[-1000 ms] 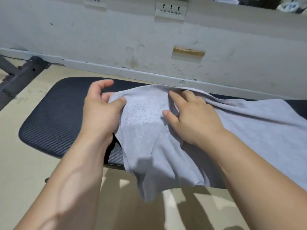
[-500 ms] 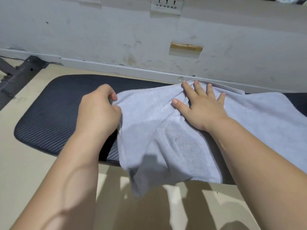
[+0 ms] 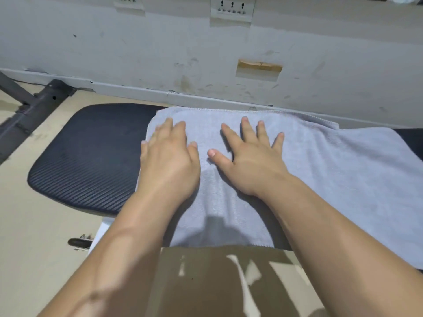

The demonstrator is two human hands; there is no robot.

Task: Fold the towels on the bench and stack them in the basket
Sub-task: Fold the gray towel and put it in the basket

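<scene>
Beyond the fingertips a scuffed white wall [image 3: 160, 53] is seen, with a socket plate [image 3: 232, 9] set high above the right hand's fingers. The dark padded bench [image 3: 91, 152] is laid lengthwise under both palms, and its bare rounded end is exposed to the left of the left fingers.

The grey towel [image 3: 332, 175] is spread across this bench. Its far hem runs just past the fingertips, its near edge hangs over the front below the wrists, and the rest stretches away to the right of the right fingers. A second edge is visible beyond and to the right of those fingers, so a doubled layer is suspected, though this cannot be told for certain.

The left hand [image 3: 169, 161] is laid flat near the towel's left edge, its fingers [image 3: 168, 124] straight and only slightly parted; some blur is noted there. The right hand [image 3: 254, 165] is pressed down beside it, its fingers [image 3: 246, 126] fanned wide and the thumb turned toward the left hand. Nothing is pinched. The cloth is judged to be pinned and smoothed this way so that creases are flattened before a fold is made. No basket is seen.
</scene>
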